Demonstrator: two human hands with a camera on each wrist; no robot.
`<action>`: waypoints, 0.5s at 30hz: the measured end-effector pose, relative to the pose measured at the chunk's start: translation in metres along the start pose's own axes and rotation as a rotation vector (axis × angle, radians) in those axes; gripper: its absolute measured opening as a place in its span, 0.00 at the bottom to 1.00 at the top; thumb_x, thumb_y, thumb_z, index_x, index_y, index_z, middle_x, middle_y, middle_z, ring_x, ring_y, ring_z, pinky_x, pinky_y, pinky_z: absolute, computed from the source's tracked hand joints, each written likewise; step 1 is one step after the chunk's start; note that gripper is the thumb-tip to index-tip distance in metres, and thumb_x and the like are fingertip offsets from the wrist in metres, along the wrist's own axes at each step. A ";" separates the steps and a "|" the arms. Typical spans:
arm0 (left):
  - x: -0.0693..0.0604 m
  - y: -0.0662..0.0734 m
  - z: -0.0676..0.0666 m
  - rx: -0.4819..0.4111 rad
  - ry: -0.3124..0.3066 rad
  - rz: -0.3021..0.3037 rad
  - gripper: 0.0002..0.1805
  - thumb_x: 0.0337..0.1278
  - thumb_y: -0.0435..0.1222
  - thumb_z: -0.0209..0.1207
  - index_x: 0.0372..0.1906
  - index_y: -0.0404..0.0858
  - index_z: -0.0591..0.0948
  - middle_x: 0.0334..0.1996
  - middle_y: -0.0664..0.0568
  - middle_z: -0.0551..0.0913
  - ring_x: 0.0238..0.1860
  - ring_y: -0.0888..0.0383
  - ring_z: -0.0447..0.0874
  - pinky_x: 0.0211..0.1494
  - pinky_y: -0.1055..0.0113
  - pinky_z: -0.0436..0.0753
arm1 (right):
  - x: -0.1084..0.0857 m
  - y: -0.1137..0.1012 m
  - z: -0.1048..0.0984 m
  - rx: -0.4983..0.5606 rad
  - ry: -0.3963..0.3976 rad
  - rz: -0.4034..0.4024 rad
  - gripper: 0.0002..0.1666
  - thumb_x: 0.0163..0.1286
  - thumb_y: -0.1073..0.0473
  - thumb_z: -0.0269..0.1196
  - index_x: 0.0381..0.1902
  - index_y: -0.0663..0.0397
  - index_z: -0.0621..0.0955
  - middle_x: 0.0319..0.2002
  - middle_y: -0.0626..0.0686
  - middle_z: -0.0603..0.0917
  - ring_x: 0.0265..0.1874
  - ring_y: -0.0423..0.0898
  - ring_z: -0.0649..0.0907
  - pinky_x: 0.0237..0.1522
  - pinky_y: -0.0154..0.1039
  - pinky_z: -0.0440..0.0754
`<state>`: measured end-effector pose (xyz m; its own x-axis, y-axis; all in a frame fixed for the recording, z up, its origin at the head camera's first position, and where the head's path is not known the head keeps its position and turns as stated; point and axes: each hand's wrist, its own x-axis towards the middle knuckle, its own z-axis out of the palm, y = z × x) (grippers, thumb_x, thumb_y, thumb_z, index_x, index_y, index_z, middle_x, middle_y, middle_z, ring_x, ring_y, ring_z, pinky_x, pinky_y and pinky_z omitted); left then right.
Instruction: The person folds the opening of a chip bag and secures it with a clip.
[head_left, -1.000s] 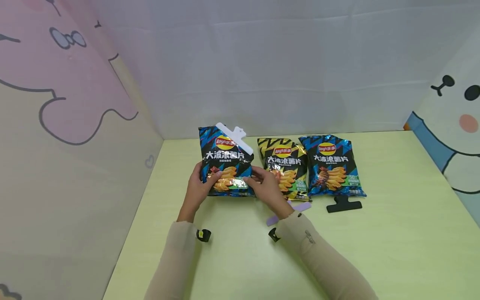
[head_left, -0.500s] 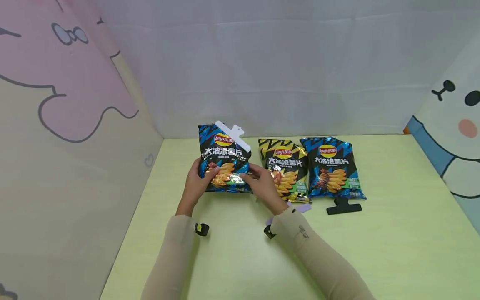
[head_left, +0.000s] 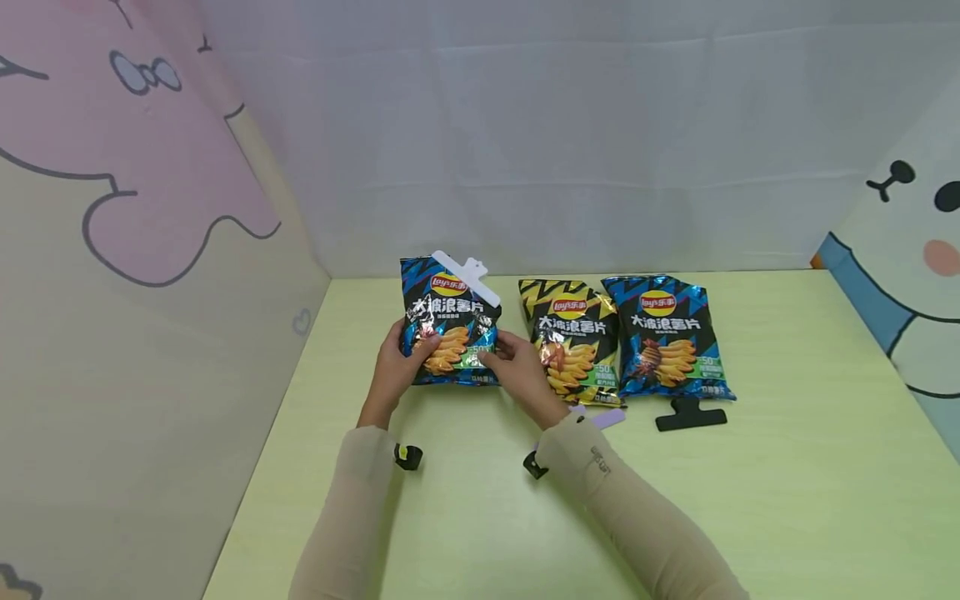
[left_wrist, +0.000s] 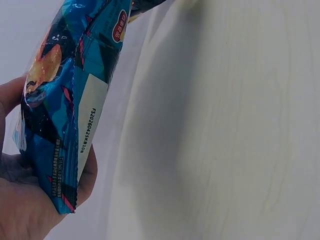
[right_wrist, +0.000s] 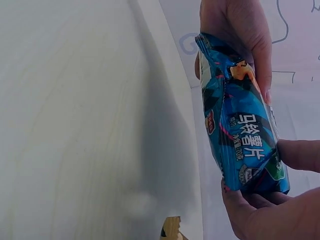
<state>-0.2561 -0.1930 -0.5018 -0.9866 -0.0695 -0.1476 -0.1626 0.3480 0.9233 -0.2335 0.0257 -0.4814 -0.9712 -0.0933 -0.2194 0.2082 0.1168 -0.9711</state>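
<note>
I'm holding up a blue chip bag (head_left: 450,321) above the worktop (head_left: 810,467), the left hand (head_left: 392,365) and the right hand (head_left: 522,373) gripping its opposite sides, fingers clamped on it, thumbs pressing its front. A white clip (head_left: 467,277) is slanting across its upper right corner. Rightward, a yellow bag (head_left: 567,342) and a second blue bag (head_left: 670,337) are lying side by side.

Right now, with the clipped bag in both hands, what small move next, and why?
Probably lower the held bag to the table, beside the yellow bag: the white clip sits across the held bag's top corner, and the left hand and right hand appear to hold it above the table.
</note>
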 end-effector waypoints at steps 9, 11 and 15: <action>0.002 -0.002 -0.001 0.029 -0.016 -0.011 0.52 0.57 0.62 0.64 0.79 0.43 0.56 0.76 0.42 0.63 0.73 0.43 0.66 0.77 0.44 0.67 | 0.001 0.002 0.001 0.009 -0.016 0.023 0.32 0.72 0.59 0.64 0.71 0.57 0.71 0.67 0.60 0.78 0.68 0.55 0.78 0.69 0.49 0.77; 0.003 -0.003 -0.001 0.042 -0.018 -0.025 0.52 0.57 0.62 0.64 0.79 0.43 0.56 0.76 0.42 0.63 0.73 0.43 0.65 0.78 0.44 0.66 | 0.001 0.004 0.002 0.008 -0.015 0.029 0.32 0.72 0.59 0.64 0.72 0.58 0.71 0.67 0.60 0.78 0.68 0.55 0.77 0.69 0.49 0.76; 0.004 -0.005 -0.002 0.052 -0.022 -0.041 0.53 0.57 0.62 0.64 0.80 0.44 0.55 0.77 0.43 0.62 0.73 0.44 0.64 0.78 0.44 0.65 | 0.002 0.006 0.004 0.006 -0.008 0.047 0.32 0.72 0.59 0.65 0.71 0.57 0.72 0.68 0.61 0.78 0.69 0.56 0.77 0.69 0.49 0.76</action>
<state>-0.2588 -0.1967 -0.5068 -0.9790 -0.0643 -0.1935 -0.2031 0.3936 0.8965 -0.2337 0.0226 -0.4879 -0.9594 -0.0956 -0.2652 0.2540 0.1155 -0.9603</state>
